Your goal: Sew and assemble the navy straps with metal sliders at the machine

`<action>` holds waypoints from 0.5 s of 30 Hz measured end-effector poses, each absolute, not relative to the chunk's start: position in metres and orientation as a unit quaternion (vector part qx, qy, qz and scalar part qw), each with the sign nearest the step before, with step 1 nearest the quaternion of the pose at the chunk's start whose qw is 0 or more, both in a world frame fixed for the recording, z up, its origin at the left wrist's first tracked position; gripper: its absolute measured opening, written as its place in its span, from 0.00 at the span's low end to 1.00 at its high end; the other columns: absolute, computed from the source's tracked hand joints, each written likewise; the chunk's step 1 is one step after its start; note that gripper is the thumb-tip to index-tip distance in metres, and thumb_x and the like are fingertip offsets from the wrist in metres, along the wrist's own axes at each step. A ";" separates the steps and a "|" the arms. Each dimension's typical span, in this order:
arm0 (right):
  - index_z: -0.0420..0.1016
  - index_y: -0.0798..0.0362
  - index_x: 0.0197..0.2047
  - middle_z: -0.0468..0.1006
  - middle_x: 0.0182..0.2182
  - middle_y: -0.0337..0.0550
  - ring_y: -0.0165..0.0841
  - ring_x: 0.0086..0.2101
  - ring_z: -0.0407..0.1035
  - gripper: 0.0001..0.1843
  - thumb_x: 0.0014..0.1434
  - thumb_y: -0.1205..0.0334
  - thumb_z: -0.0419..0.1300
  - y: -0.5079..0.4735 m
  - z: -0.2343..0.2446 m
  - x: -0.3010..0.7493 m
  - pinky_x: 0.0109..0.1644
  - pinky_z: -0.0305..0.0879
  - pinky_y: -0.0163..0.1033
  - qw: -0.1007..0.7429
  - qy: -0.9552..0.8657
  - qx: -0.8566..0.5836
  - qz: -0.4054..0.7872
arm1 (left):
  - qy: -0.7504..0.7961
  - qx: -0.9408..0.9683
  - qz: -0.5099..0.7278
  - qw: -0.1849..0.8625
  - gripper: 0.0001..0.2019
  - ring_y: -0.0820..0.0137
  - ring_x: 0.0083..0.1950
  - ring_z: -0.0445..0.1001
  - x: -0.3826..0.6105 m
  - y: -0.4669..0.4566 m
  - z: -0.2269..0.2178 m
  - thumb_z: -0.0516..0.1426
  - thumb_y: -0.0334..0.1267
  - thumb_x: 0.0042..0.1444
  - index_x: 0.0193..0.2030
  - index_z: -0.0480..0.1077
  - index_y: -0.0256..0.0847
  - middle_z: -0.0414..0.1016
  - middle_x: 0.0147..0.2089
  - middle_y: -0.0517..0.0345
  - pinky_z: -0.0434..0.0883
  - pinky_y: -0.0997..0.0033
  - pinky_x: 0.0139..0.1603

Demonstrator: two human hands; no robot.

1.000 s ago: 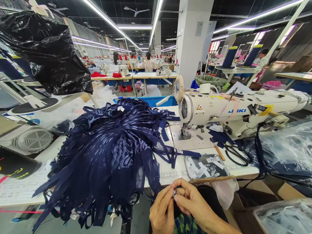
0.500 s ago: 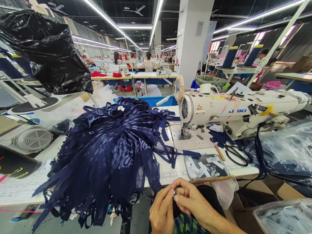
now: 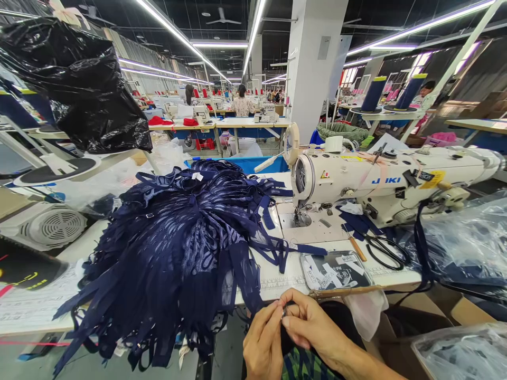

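Note:
At the table's front edge my left hand [image 3: 262, 340] and my right hand [image 3: 317, 324] meet, fingertips pinched together. Between them is a small shiny piece [image 3: 283, 313], too small to name, with something dark below it. To their left spreads a large heap of navy lace and mesh garments with straps [image 3: 170, 237], its ends hanging over the edge. Just beyond my right hand lies a shallow tray [image 3: 366, 278] with cut white labels [image 3: 335, 274]. Behind the tray stands a white sewing machine [image 3: 356, 174], with nothing visible under its needle.
Black-handled scissors [image 3: 386, 253] and a wooden-handled tool [image 3: 357, 249] lie right of the tray. Clear plastic bags [image 3: 467, 237] and an open cardboard box [image 3: 400, 359] are at the right. A black plastic bag [image 3: 75, 84] covers something at upper left. People sit farther back.
Both hands keep the same pinch in almost the same place. The garments and the tray have not visibly moved.

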State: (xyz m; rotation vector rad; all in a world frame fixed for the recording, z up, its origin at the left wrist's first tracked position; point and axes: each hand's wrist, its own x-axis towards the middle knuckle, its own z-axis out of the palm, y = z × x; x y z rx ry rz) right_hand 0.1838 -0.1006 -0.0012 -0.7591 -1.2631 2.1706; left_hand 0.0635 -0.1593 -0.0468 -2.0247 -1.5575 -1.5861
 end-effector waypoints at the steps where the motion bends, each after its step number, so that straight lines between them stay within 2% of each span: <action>1: 0.59 0.55 0.35 0.60 0.13 0.26 0.18 0.13 0.46 0.12 0.49 0.62 0.58 -0.101 -0.002 0.183 0.17 0.40 0.27 0.262 -0.463 -0.277 0.801 | -0.519 -0.670 -0.526 0.072 0.19 0.70 0.43 0.73 0.064 -0.159 -0.047 0.51 0.19 0.50 0.48 0.66 0.35 0.72 0.43 0.48 0.73 0.75 0.41; 7: 0.60 0.56 0.38 0.60 0.15 0.27 0.18 0.14 0.47 0.13 0.51 0.59 0.57 -0.107 -0.004 0.181 0.18 0.40 0.28 0.292 -0.447 -0.282 0.797 | -0.542 -0.651 -0.524 0.090 0.18 0.71 0.42 0.73 0.065 -0.159 -0.052 0.52 0.19 0.50 0.47 0.67 0.36 0.72 0.42 0.49 0.72 0.76 0.42; 15: 0.60 0.55 0.34 0.60 0.13 0.26 0.18 0.13 0.46 0.11 0.47 0.63 0.57 -0.101 0.001 0.179 0.17 0.40 0.28 0.265 -0.465 -0.293 0.792 | -0.517 -0.661 -0.531 0.119 0.16 0.72 0.42 0.72 0.064 -0.155 -0.047 0.51 0.20 0.51 0.46 0.67 0.33 0.71 0.41 0.48 0.71 0.76 0.42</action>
